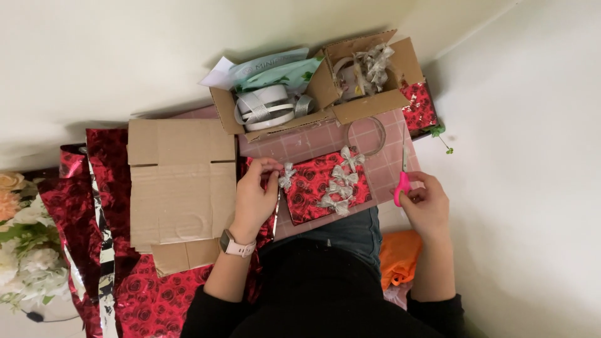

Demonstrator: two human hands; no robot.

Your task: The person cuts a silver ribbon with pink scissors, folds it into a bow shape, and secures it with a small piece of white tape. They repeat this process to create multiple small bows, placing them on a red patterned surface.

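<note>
The left hand point(255, 191) pinches a small silver bow point(287, 176) at the left edge of the red wrapped box point(316, 186), which lies on the pink mat point(300, 145). The bow looks light, soft and easily crushed, best held by its knot. The right hand point(427, 203) is curled around pink scissors point(402, 181) by the mat's right edge. More bows point(341, 181) sit on the box.
</note>
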